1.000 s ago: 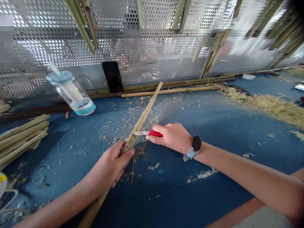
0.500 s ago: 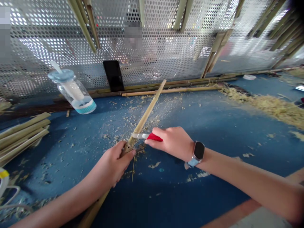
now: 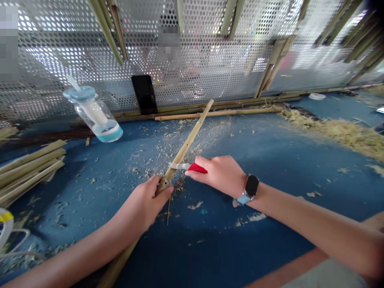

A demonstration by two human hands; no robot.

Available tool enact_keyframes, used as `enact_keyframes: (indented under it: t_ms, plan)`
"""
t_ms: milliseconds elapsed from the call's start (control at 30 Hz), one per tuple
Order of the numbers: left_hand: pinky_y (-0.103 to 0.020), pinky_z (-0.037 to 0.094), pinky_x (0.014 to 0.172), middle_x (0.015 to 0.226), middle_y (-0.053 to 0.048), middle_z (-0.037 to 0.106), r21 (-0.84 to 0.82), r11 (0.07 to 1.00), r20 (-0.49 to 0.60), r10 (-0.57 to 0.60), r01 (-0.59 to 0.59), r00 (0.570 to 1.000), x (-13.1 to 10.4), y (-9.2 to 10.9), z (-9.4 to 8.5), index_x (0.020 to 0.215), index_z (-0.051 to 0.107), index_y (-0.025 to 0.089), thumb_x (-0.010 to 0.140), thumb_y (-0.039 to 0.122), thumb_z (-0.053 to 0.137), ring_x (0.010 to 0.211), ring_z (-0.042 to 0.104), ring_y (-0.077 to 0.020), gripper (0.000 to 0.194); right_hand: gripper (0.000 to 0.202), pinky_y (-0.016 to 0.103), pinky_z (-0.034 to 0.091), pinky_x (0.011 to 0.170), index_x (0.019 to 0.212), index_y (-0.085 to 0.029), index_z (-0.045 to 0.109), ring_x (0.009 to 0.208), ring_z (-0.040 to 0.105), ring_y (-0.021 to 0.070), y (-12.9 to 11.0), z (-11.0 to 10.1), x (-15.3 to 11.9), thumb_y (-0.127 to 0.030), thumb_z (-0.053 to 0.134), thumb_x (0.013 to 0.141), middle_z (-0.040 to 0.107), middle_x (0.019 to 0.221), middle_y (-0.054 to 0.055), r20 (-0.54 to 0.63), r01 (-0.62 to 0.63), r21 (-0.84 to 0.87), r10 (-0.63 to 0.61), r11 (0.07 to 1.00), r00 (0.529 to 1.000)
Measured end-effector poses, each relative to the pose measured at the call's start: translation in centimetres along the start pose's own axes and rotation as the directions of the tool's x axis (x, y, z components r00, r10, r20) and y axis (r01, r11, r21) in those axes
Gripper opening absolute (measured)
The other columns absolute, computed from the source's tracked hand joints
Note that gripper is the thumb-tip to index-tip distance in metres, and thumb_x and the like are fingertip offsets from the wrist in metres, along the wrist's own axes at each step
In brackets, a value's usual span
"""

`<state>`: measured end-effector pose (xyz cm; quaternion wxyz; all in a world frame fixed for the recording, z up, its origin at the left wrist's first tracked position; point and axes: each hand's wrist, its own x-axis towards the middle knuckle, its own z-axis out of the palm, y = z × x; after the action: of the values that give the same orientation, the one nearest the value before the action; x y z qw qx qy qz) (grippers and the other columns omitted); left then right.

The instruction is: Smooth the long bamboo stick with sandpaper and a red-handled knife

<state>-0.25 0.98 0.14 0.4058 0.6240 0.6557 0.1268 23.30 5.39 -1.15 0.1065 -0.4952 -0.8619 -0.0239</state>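
So the left hand (image 3: pixel 147 202) is wrapped snugly around a bamboo strip (image 3: pixel 187 145) lying slantwise over the blue worktop (image 3: pixel 240 148), and it covers part of the strip; the lower end runs under the forearm and out of frame. Right hand (image 3: pixel 220 172) is closed on the red handle of a knife (image 3: pixel 180 166), blade across the strip just past the left hand. The grip hides the rest of the handle, and the blade's edge is too blurry to make out. Bamboo bundle (image 3: pixel 33 172) at left is cut off too.
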Motion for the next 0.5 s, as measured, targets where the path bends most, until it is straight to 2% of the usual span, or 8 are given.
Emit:
enact_keyframes:
  t_ms: [233, 367, 500]
  plan:
    - [-0.024, 0.034, 0.031, 0.042, 0.013, 0.045, -0.065, 0.997, 0.056, -0.027, 0.03, 0.998, 0.2, 0.42, -0.27, 0.077, 0.038, 0.03, 0.087, 0.061, 0.049, 0.027, 0.04, -0.0125, 0.034, 0.069, 0.028, 0.016, 0.052, 0.092, -0.02, 0.067, 0.05, 0.046, 0.0141, 0.18, 0.12, 0.36, -0.076, 0.027, 0.102, 0.059, 0.058, 0.001, -0.011, -0.016, -0.031, 0.015, 0.999, 1.0]
    - [-0.024, 0.033, 0.028, 0.041, 0.013, 0.046, -0.09, 0.995, 0.056, -0.031, 0.036, 0.998, 0.15, 0.36, -0.18, 0.077, 0.039, 0.03, 0.086, 0.059, 0.051, 0.026, 0.04, -0.0124, 0.033, 0.07, 0.028, 0.016, 0.053, 0.094, -0.02, 0.067, 0.049, 0.044, 0.0137, -0.39, -0.31, 0.23, -0.074, 0.024, 0.103, 0.059, 0.058, 0.001, 0.008, 0.003, 0.012, -0.003, 1.0, 1.0]
    - [-0.022, 0.034, 0.028, 0.038, 0.013, 0.045, -0.119, 0.993, 0.052, -0.015, 0.021, 0.999, 0.33, 0.24, -0.06, 0.075, 0.039, 0.03, 0.088, 0.057, 0.053, 0.024, 0.038, -0.0113, 0.034, 0.066, 0.028, 0.016, 0.053, 0.091, -0.02, 0.067, 0.05, 0.043, 0.0137, -0.47, -0.77, 0.44, -0.074, 0.032, 0.102, 0.058, 0.058, 0.001, 0.025, -0.055, -0.016, 0.055, 0.998, 0.998]
